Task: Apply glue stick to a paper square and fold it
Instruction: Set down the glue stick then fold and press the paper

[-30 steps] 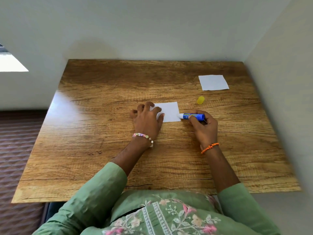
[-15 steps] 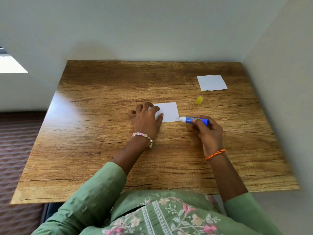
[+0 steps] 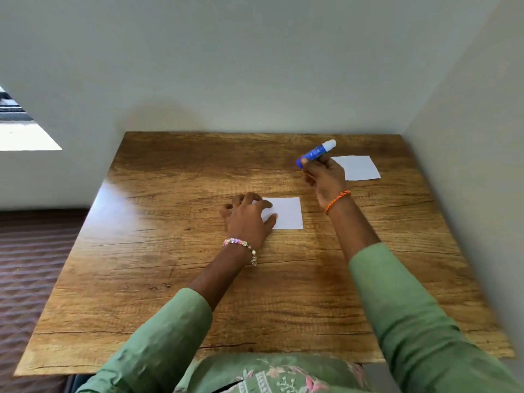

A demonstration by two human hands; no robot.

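Note:
A white paper square (image 3: 287, 212) lies flat on the wooden table (image 3: 175, 279), near the middle. My left hand (image 3: 246, 219) rests on its left edge with spread fingers, pressing it down. My right hand (image 3: 321, 177) is raised to the far right of the square and grips a blue glue stick (image 3: 316, 151). The stick's white tip points up and to the right. The yellow cap is hidden, likely behind my right hand.
A second white paper square (image 3: 360, 167) lies at the back right of the table, partly behind my right hand. Walls close the table in at the back and on the right. Floor shows past the left edge.
My right hand lifted the glue stick off the table beside the paper square and carried it up and back toward the far right. My left hand stayed on the square. The camera tilted.

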